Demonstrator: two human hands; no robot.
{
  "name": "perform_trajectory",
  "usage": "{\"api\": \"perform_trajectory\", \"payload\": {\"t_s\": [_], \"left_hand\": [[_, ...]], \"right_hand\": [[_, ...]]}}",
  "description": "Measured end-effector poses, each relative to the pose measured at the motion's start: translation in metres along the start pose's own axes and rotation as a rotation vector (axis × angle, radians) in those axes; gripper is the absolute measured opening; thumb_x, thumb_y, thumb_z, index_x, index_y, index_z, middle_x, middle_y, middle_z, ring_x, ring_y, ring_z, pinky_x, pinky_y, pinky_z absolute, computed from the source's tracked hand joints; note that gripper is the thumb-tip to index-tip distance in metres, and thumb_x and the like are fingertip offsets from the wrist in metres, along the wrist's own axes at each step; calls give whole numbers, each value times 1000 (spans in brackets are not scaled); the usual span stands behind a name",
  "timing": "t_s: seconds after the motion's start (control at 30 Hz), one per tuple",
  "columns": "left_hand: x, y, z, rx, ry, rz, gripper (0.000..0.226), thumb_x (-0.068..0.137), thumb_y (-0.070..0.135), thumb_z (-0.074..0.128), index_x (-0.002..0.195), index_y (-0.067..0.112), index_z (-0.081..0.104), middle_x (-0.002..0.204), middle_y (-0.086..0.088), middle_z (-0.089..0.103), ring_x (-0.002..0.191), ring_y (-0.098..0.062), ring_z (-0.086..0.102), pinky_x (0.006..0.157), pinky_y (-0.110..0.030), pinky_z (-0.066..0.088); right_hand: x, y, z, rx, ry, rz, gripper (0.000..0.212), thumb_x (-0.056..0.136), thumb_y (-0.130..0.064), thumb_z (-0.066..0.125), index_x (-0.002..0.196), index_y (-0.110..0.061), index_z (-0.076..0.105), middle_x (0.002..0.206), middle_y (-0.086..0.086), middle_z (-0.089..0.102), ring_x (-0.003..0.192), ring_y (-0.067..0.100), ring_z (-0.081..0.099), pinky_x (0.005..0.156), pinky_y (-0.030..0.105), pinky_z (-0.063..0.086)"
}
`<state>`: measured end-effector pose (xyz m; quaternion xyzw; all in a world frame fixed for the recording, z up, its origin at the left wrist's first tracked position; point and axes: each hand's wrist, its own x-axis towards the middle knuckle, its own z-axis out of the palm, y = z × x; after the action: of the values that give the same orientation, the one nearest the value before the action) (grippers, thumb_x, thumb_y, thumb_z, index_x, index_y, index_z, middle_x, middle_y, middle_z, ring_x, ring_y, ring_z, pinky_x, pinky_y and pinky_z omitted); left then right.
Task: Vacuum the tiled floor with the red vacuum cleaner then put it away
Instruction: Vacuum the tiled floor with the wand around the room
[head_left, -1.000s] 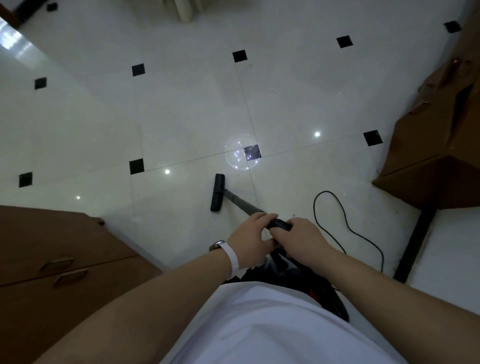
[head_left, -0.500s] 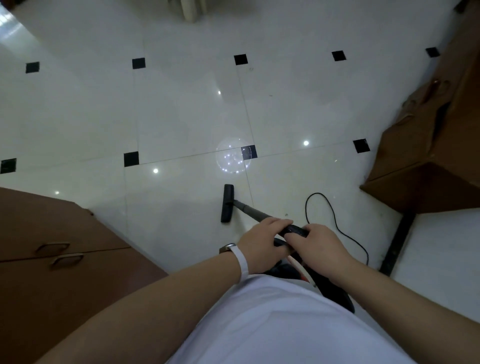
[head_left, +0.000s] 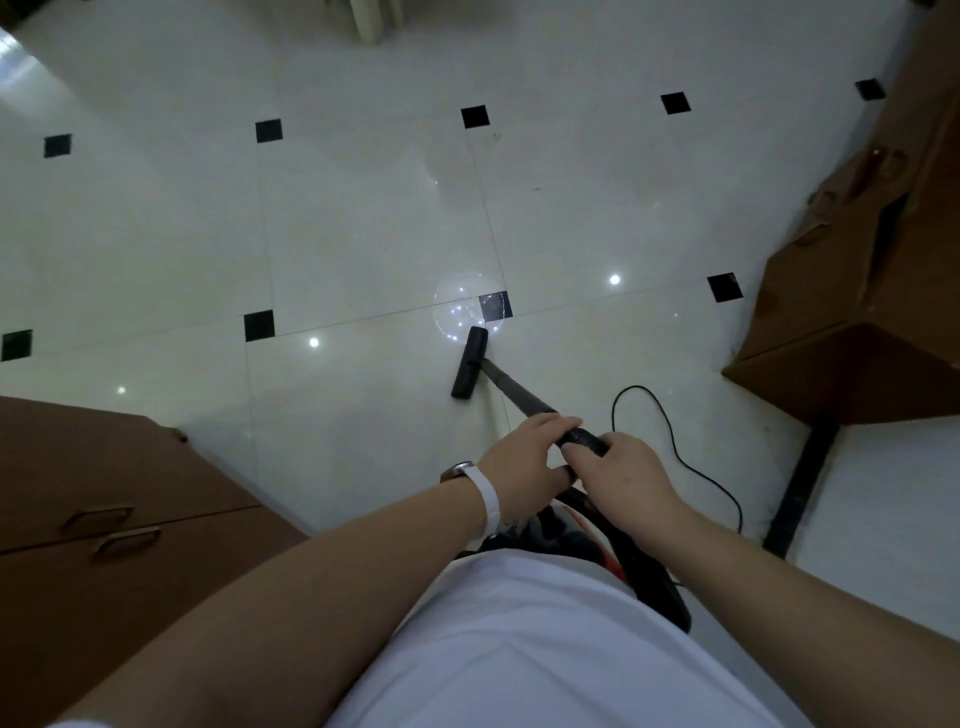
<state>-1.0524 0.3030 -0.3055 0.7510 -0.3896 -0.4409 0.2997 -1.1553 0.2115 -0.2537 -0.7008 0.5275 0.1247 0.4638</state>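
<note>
We see the person from above, filling the lower half of the frame. A plain white shirt (head_left: 545, 649) covers the torso at lower centre, smooth and without print or buttons in view. Both forearms are bare, with no sleeves reaching them; a sliver of white at the bottom left edge may be a sleeve hem, though we cannot tell. On the left wrist sits a watch with a white strap (head_left: 488, 501) and a dark, metallic-edged case (head_left: 457, 470). The right wrist carries nothing.

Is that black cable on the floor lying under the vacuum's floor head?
No, the black cable loops on the tiles to the right of the wand, apart from the floor head.
</note>
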Motion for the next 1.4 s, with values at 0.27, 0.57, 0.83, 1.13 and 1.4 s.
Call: {"api": "perform_trajectory", "payload": {"t_s": [0.27,0.57,0.83,1.13,1.4], "left_hand": [[28,-8,-33,51,81,-56,62,86,13,63,142,21,39,147,-2,37,133,-16,37,108,-20,26],[27,-38,-86,71,163,1,56,85,19,65,137,22,45,138,2,47,123,-12,47,103,-21,34],[35,-80,-158,59,132,155,53,85,27,68,134,23,49,132,3,52,119,-10,50,104,-27,39],[43,-154,-289,183,1,252,55,80,27,70,132,21,53,134,1,52,121,-16,48,104,-26,36],[48,-200,-365,269,-36,305,50,76,40,65,124,26,57,124,10,58,106,-12,57,88,-37,49]], "right_hand": [[46,-39,9,55,-123,-7,33,85,-35,58,62,-12,57,53,4,59,65,32,70,53,29,44],[61,-90,27,1,-211,-60,28,82,-36,58,80,-8,61,65,6,60,74,34,70,60,38,53],[65,-158,57,-11,-135,-49,35,83,-37,59,86,-2,63,70,12,66,71,33,70,61,37,54],[75,-262,143,-2,-107,-4,28,75,-35,70,92,-14,63,75,2,66,62,16,63,60,29,50],[73,-307,183,-187,-138,-102,35,82,-39,67,112,-25,55,89,-7,63,80,11,61,68,28,48]]}}
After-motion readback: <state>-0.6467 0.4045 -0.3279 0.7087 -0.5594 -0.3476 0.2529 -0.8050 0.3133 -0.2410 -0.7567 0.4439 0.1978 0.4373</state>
